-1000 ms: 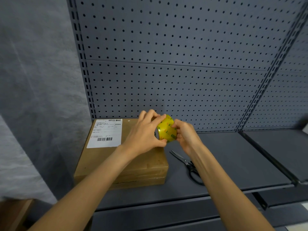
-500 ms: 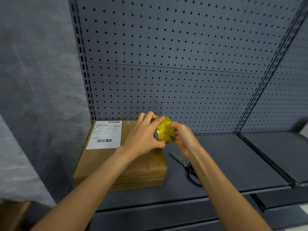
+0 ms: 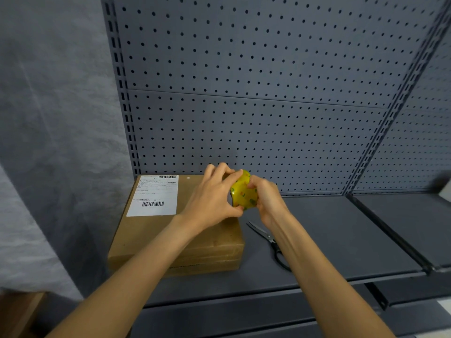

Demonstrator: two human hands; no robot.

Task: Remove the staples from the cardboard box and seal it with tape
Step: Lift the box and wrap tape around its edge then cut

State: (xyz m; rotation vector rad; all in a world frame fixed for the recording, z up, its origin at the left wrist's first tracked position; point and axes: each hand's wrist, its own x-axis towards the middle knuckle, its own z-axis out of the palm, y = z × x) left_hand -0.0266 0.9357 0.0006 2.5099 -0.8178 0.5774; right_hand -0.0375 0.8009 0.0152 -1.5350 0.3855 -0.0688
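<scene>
So I've got the yellow roll of printed packing tape (image 3: 243, 194) up between both hands over the far right corner of the flat brown cardboard box (image 3: 156, 230), which sits at the left end of the dark grey metal shelf (image 3: 341, 230). My left hand (image 3: 213, 197) is wrapped round the roll's left side, fingers curled over the top and thumb underneath; my right hand (image 3: 267, 200) is clamped on the other side with the fingertips picking at the top edge. The white shipping label with barcodes (image 3: 155, 196) is on the box's far left part. The black-handled scissors (image 3: 269, 241) lie on the shelf just right of the box, half hidden under my right forearm. Grey pegboard panel (image 3: 256, 93) behind everything. Compared with half a second back, basically nothing moved; same grip, roll in the same spot.
</scene>
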